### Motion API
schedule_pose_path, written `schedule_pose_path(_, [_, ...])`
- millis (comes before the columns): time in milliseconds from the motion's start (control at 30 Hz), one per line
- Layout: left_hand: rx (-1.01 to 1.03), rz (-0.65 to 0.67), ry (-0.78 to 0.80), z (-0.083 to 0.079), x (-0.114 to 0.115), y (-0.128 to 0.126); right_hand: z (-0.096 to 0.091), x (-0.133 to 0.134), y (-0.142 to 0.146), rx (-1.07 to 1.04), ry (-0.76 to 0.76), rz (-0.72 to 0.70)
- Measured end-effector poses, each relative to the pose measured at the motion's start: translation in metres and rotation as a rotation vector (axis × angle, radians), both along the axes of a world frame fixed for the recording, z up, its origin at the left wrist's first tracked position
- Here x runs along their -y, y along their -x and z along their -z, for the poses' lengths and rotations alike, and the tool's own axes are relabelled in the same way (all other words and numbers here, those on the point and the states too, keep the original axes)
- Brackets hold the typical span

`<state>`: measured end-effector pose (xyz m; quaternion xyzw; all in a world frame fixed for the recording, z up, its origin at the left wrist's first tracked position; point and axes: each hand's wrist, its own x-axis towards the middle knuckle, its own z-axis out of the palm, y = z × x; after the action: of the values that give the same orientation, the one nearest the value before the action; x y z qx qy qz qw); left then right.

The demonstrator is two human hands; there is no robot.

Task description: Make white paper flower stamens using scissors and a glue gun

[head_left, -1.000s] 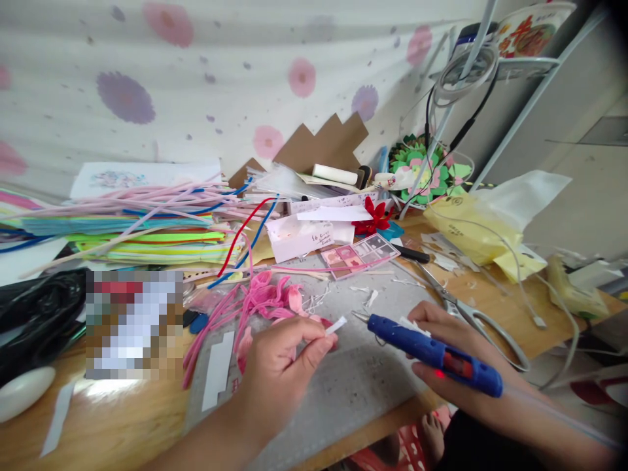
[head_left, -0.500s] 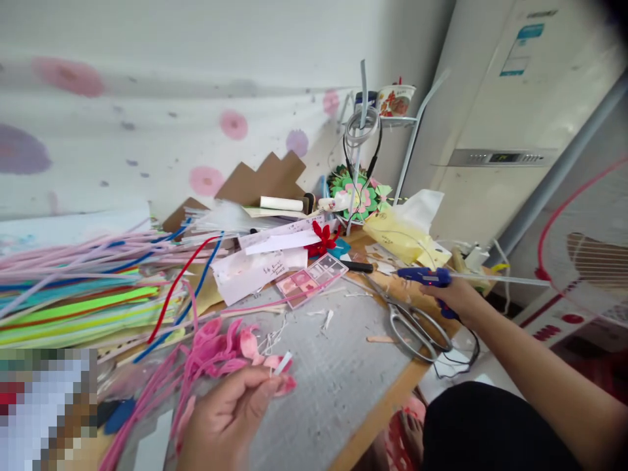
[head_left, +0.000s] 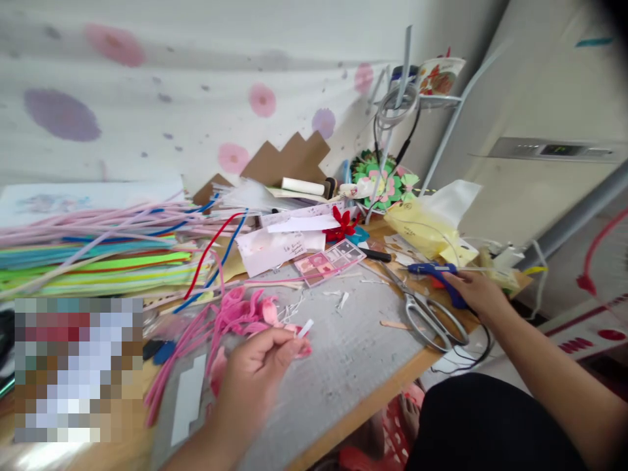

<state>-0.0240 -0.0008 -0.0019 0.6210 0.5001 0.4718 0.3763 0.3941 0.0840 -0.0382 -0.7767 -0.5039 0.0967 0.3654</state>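
Note:
My left hand is closed in a pinch on a small white strip that sticks up past the fingertips. Pink fuzzy petals made of pipe cleaner lie just behind it, and some pale pink ones show beside the wrist. On the right, my right hand is wrapped around the handle of a blue glue gun, its nozzle pointing left over the table. Large scissors with metal handles rest close to the gun, partly in front of it.
Bundles of coloured pipe cleaners cover the left side. Along the back are paper sheets, a pink palette, a red flower and a yellow bag. A wooden stick lies near the scissors; a black cord hangs past the edge.
The view has turned left, so the whole scene sits farther right and higher. Both hands keep their holds, the left on the white strip and the right on the glue gun.

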Motion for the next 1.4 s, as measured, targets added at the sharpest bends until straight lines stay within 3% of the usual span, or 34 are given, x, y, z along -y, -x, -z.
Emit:
schedule_pose_path(133, [0.102,0.002,0.050,-0.004,0.001,-0.001,-0.015,0.004,0.001,0.100,-0.038,-0.030])
schedule_pose_path(200, [0.132,-0.017,0.057,-0.004,0.001,-0.001,-0.030,0.008,0.017,0.129,-0.076,-0.050])
schedule_pose_path(267, [0.146,-0.025,0.061,-0.004,0.002,-0.001,-0.048,0.019,0.051,0.132,-0.135,-0.125])
schedule_pose_path(333, [0.162,-0.019,0.077,-0.002,0.002,-0.001,-0.062,0.036,0.102,0.099,-0.183,-0.315])
schedule_pose_path(433, [0.190,-0.017,0.094,-0.001,0.002,-0.003,-0.072,0.065,0.187,-0.139,-0.207,-0.871])
schedule_pose_path(500, [0.180,-0.038,0.055,0.000,0.002,-0.003,-0.069,0.077,0.230,-0.317,-0.147,-0.921])
schedule_pose_path(600, [0.114,-0.068,-0.028,-0.001,0.002,-0.002,-0.061,0.081,0.263,-0.648,0.006,-0.858])
schedule_pose_path(767, [-0.024,-0.079,-0.234,-0.001,0.002,0.001,-0.049,0.080,0.275,-1.103,0.132,-0.715])
schedule_pose_path(933, [-0.173,-0.080,-0.382,0.002,0.003,0.003,-0.049,0.084,0.281,-1.026,0.095,-0.665])
schedule_pose_path(1100, [-0.175,-0.039,-0.312,0.003,0.004,0.005,-0.062,0.078,0.260,-0.848,-0.116,-0.795])
schedule_pose_path(1267, [-0.094,-0.062,-0.152,0.003,0.004,0.006,-0.061,0.065,0.239,-0.914,0.049,-0.830])
schedule_pose_path(1400, [-0.074,-0.027,-0.177,0.000,0.005,0.004,-0.054,0.063,0.243,-1.042,0.107,-0.833])
